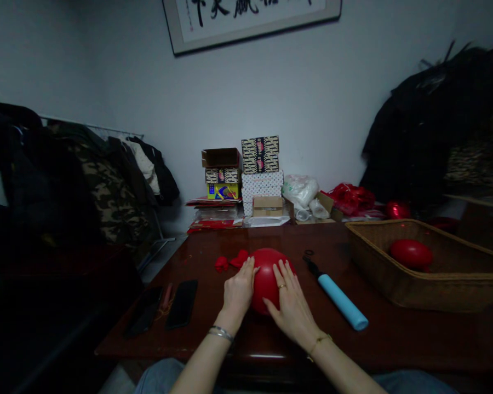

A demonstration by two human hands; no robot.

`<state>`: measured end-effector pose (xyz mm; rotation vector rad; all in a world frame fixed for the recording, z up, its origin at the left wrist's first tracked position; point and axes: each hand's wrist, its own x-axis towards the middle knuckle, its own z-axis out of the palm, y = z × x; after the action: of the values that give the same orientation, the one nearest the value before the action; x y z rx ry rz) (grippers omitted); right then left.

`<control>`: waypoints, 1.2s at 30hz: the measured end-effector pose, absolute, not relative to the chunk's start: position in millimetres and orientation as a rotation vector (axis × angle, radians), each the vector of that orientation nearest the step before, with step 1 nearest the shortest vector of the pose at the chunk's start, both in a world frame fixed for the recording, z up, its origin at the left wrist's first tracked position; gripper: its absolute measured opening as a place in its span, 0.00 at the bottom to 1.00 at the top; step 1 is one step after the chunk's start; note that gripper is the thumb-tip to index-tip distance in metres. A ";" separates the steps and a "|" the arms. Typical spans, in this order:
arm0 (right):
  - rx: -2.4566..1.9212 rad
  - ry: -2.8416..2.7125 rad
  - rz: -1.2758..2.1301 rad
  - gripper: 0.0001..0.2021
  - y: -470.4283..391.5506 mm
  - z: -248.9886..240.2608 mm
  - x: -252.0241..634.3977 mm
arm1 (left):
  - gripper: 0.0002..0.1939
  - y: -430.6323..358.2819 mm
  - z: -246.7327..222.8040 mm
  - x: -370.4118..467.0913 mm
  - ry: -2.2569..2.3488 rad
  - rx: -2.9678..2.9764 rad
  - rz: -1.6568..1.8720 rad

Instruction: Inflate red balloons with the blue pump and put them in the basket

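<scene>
An inflated red balloon (267, 273) rests on the dark wooden table, held between my two hands. My left hand (239, 287) presses its left side, fingers together and pointing away from me. On the right side lies my right hand (292, 303), its long fingers over the surface and its thumb toward the front. The balloon's knot or neck cannot be seen. Just beyond my left hand are small limp red balloons (239, 258). A light-blue hand pump (342, 301) with a black nozzle end lies to the right of my right hand.
At the right stands a wicker basket (411, 287) with another red balloon (411, 254) inside. Two dark phones (181, 304) lie on the left of the table (271, 348). Stacked boxes (262, 189), a plastic bag (301, 190) and red foil (350, 198) line the back.
</scene>
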<state>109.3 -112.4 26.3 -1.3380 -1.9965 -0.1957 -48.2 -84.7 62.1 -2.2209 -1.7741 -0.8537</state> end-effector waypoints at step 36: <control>-1.400 -1.996 -0.041 0.50 -104.5 29.9 87.7 | 0.18 -101.7 66.3 -49.7 -1.722 -2.227 -0.715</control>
<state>87.7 -104.5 29.9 -1.4004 -1.9963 -0.0409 -49.7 -101.7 66.3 -2.2275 -1.7219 -0.7147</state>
